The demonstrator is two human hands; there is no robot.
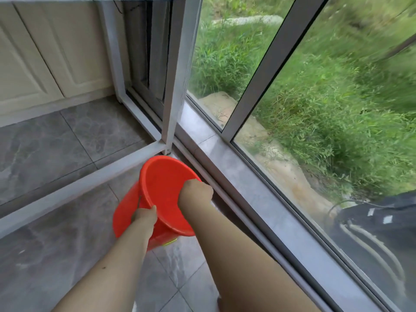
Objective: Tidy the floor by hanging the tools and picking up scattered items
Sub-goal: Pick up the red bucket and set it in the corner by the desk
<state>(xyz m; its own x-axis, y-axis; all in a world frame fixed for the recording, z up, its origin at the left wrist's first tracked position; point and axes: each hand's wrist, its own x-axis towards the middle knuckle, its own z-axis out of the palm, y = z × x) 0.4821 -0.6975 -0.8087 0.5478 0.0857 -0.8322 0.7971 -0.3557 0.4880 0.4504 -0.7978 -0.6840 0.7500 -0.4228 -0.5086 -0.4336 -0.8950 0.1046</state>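
1. The red bucket [162,194] sits at lower centre of the frame, tilted with its mouth toward the camera, just beside the window track. Whether its base touches the floor or hangs just above it, the view does not settle.
2. The left hand [144,218] grips the near left rim, fingers curled over the edge by the thin wire handle; the right hand [195,194] is clenched over the right rim, knuckles up.
3. The step in hand looks like carrying or setting down the bucket. To do it well, keep both grips level so the tilt does not grow, and clear the white frame rail [74,188] that runs diagonally across the floor at centre left.
4. A small yellow-green patch shows at the bucket's lower edge; likely a label, though it is too small to tell.
5. The floor [45,255] is glossy grey marbled tile, probably slick, so lowering the bucket gently is wise.
6. At upper left stand cream cabinet doors [45,52]; a grey sill [247,176] runs diagonally to lower right under the sliding window [265,70], with grass outside and a dark bag [382,221] at the right edge.
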